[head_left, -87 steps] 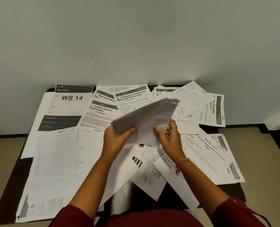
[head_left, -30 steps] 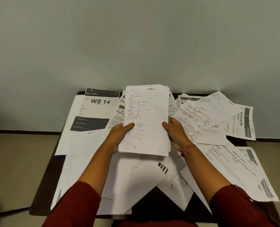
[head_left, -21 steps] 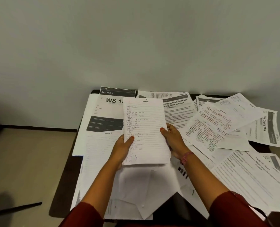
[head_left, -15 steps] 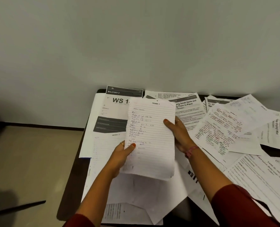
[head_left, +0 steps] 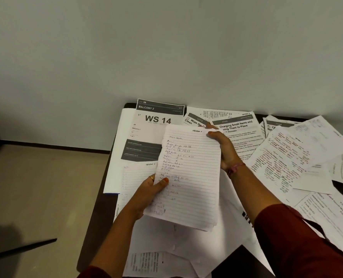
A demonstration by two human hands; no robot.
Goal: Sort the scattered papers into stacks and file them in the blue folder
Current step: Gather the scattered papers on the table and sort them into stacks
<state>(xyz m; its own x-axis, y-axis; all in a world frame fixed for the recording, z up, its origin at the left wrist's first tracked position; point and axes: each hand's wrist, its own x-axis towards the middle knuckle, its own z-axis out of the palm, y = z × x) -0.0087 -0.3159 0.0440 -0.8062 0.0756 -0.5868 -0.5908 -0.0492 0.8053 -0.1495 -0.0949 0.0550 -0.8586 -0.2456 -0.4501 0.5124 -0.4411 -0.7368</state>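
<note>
The lined stack (head_left: 188, 177) is now up off the bench (head_left: 98, 197) and swung over toward the left side, where half a second ago it sat more squarely in front of the person. The left hand (head_left: 148, 192) has the lower left edge pinched, thumb on top of the page and fingers curled under, while the right hand (head_left: 223, 149) has slid up to the top right corner, fingers wrapped round the edge. Both grips are closed on that one stack, and the sheets look squared, so this reads as one sorted pile ready to be laid down. Under it, on the left, lies another lined sheet (head_left: 138, 173) headed the same way, beside the WS 14 page (head_left: 156, 127), and that looks like the likely landing spot. The printed sheets (head_left: 287, 157) on the right are loose and overlapping, so sorting is far from finished. I can't make out the blue folder for certain, only a thin blue sliver at the bench's left edge. Room is tight there: the paper overhangs the left edge above open floor (head_left: 46, 187), so a careless drop could slide off. The wall (head_left: 166, 47) closes the far side.
</note>
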